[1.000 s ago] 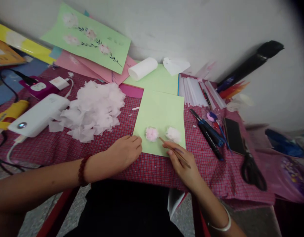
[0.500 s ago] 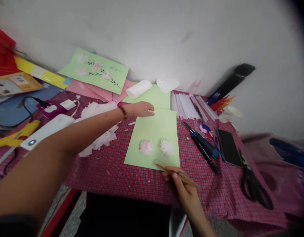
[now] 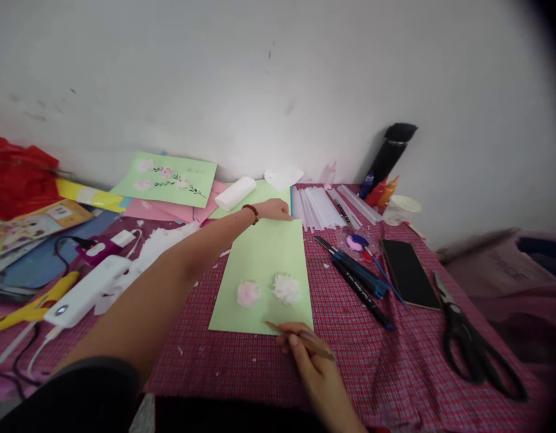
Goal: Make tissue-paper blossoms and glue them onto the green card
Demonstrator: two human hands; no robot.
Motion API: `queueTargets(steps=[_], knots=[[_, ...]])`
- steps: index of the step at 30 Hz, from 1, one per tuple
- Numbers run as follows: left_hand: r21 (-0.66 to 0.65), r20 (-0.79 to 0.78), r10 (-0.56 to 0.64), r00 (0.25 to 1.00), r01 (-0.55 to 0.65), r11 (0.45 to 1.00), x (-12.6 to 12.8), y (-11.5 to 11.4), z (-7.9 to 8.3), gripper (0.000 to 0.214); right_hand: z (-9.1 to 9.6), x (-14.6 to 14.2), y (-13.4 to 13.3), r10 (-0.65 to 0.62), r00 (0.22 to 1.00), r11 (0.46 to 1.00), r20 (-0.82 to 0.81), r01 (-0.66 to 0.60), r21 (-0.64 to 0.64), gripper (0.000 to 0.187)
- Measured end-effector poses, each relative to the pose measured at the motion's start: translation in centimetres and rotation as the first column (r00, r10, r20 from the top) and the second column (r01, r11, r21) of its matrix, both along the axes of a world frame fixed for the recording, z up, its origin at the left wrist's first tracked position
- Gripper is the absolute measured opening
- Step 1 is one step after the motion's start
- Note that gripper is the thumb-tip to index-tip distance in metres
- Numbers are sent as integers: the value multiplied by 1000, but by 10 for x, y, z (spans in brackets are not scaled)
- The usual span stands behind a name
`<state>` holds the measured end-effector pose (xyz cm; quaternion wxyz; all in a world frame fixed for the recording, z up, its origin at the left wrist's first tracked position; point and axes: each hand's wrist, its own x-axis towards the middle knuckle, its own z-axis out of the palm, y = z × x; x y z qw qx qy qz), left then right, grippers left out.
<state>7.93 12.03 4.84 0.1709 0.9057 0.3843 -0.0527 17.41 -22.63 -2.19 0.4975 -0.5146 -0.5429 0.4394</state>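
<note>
A pale green sheet (image 3: 266,252) lies on a red checked cloth (image 3: 233,373), directly in front of the seated person. The left hand (image 3: 274,209) stretches over to its far edge, fingers curled; whether they grip the paper I cannot tell. The right hand (image 3: 311,361) is at the near edge, pinching a slim brown stick (image 3: 321,347), whose tip points in over the paper.

Two ruffled flowers sit side by side on the sheet's near half, just beyond the stick's tip: a pink flower (image 3: 248,293) on the left and a white flower (image 3: 286,289) on the right. They lie between the two hands, nearer the right one, and neither hand touches them.

At the table's back right corner, near the wall, stand an orange bottle (image 3: 389,189) and a red bottle (image 3: 376,195), with a pale round container (image 3: 405,204) just beside them (its contents are too small to make out). A little further left, a small pinkish bottle (image 3: 330,175) stands behind a row of translucent white sticks (image 3: 321,207).
</note>
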Motion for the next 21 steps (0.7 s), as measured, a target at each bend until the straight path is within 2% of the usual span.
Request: queueTargets(steps=[2,4,7,10,13,15,17,19,21], knots=[[-1,20,-82,996,82,997,14,-1,-5,38,1,-1,1,0,1000,1000,-3,0,12,27],[-7,26,-133,991,133,991,27,-1,-9,45,2,-1,1,-4,1000,1000,-5,4,11,25],[-34,9,-143,990,144,989,40,0,-10,51,2,0,1,-4,1000,1000,-16,4,4,24],[-102,-27,-119,993,115,988,43,3,-5,48,1,1,1,15,999,1000,-38,-15,-23,24],[-174,-90,-131,987,113,978,40,2,8,30,0,2,1,42,996,998,-82,-45,-38,24],[-163,-134,-177,975,155,974,34,-4,27,23,0,2,-1,8,989,1000,-151,-11,-22,22],[-88,-142,-199,970,187,978,24,-14,55,22,0,3,-4,-77,959,996,-274,86,21,19],[25,-122,-160,980,164,986,8,-29,94,22,-2,6,-8,-154,888,975,-433,207,78,19],[120,-67,-69,995,77,990,-15,-48,138,23,-3,9,-11,-180,801,950,-570,292,110,18]])
